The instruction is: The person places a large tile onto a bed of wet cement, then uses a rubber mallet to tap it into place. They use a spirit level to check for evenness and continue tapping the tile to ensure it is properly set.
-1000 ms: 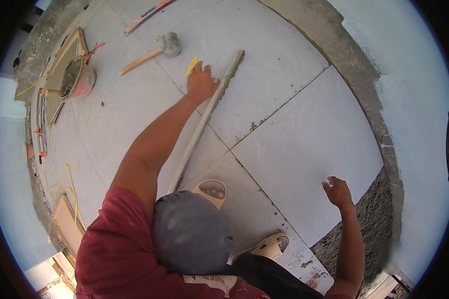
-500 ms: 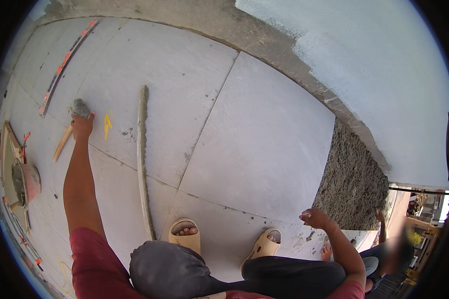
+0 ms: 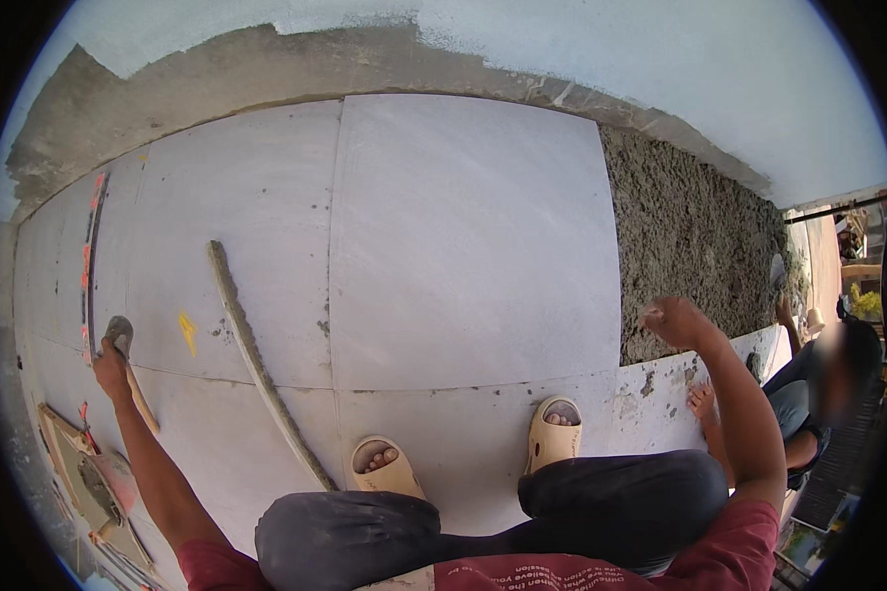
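left hand [image 3: 111, 372] grips the mallet [image 3: 119, 331] near its head; slipping could chip the tiled floor [image 3: 212, 433] beneath. right hand [image 3: 678, 323], closure indiscernible, could dent the mortar [image 3: 705, 227] beside it by leaning.

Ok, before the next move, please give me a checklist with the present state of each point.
1. Mallet gripped: ok, left hand holds it near its head.
2. Right hand empty: cannot tell, blurred.
3. Bar off the wide tile: ok, it lies to its left.
4. Sandals off that tile: ok.
5. Tile level: cannot tell from this view.
6. Co-worker's hand away from mallet: ok, by the mortar, far right.
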Available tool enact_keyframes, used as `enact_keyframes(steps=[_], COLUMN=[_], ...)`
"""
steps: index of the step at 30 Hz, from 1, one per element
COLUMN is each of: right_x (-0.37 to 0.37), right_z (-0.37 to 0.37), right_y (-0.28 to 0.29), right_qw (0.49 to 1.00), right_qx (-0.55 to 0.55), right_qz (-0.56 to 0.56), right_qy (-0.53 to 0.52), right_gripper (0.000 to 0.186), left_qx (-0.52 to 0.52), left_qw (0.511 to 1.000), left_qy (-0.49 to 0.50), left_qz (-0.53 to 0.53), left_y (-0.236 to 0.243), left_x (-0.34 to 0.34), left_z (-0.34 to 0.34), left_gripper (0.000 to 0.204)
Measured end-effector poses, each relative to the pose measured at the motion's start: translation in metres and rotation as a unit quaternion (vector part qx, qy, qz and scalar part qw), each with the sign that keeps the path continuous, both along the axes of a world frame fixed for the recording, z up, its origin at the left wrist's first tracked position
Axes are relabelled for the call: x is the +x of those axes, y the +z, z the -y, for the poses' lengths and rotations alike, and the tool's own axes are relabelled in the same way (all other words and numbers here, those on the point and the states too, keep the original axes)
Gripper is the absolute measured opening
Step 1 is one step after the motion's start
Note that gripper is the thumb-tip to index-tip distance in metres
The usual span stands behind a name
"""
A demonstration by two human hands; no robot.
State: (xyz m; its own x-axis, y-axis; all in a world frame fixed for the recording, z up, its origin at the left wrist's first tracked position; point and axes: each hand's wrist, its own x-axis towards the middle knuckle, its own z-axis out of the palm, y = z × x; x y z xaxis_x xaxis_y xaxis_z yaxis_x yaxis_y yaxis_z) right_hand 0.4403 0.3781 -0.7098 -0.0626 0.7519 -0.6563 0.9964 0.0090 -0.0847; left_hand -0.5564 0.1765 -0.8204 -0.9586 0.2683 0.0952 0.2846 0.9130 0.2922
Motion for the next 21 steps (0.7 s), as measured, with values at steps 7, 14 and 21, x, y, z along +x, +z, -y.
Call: enact_keyframes(steps=[7,14,21], right_x=[-0.040,-0.119,-0.100], right_z=[-0.050,-0.039,0.011], right_y=[0.025,0.028,-0.004], right_qw=[0.989,0.922,0.821], right_qx=[0.043,0.137,-0.005], right_qz=[-0.096,-0.307,-0.569], right_qy=[0.101,0.194,0.035], right_gripper=[0.047,0.069,0.071], left_qx=[0.302,0.387,0.260], left_qw=[0.898,0.753,0.515], left_qy=[-0.145,-0.295,-0.454], left_qz=[0.286,0.442,0.679], left_y=[0.201,0.239,0.225], left_x=[0.109,0.389,0.616], left_z=[-0.057,-0.199,-0.259], left_gripper=[0.040,0.036,0.038])
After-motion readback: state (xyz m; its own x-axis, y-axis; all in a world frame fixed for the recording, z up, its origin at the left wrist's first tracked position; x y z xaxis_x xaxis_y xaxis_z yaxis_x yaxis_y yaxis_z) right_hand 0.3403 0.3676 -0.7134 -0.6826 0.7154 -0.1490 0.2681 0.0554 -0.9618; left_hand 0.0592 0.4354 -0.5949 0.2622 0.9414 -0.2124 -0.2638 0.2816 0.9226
